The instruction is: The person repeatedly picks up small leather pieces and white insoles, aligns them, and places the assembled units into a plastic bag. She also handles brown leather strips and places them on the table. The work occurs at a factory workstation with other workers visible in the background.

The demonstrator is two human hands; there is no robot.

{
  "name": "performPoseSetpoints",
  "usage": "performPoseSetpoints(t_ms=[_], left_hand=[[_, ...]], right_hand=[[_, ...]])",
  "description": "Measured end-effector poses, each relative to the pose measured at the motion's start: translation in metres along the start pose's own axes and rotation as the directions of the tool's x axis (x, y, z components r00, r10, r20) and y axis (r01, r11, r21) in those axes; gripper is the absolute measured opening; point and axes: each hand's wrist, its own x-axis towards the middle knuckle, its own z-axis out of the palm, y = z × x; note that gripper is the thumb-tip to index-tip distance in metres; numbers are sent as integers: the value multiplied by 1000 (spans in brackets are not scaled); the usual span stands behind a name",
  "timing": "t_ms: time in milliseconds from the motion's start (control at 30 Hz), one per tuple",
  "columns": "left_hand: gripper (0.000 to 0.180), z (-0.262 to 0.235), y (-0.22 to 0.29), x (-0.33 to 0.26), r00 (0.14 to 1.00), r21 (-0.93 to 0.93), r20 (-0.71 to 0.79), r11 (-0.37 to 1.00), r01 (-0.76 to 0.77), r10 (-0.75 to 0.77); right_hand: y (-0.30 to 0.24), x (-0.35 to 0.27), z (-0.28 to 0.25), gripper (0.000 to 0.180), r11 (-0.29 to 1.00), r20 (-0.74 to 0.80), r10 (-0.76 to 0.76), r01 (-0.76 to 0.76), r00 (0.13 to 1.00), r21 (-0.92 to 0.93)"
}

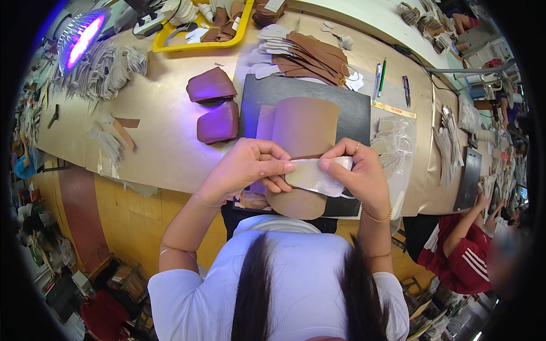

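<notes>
A dark work mat lies on the table beyond the fingers, and a large tan leather piece on it runs back under them. Left hand and right hand both pinch a pale, seemingly translucent strip, fingertips nearly meeting at its upper edge. Two purple-lit leather pieces sit beyond the left fingers.

Tan leather piece, black mat, yellow tray.
</notes>
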Motion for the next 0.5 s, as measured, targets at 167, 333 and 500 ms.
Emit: performPoseSetpoints(t_ms=[167,333,500], left_hand=[[18,-2,0,2,1000,38,15,999,-4,3],[23,0,2,1,1000,-11,-13,1000,6,-7],[27,0,1,1,1000,-5,-10,1000,3,-3]], right_hand=[[-3,1,2,13,999,-14,-23,22,1000,-34],[-2,1,2,13,998,-10,-44,43,999,-50],[0,1,1,16,998,-2,-38,38,999,-46]])
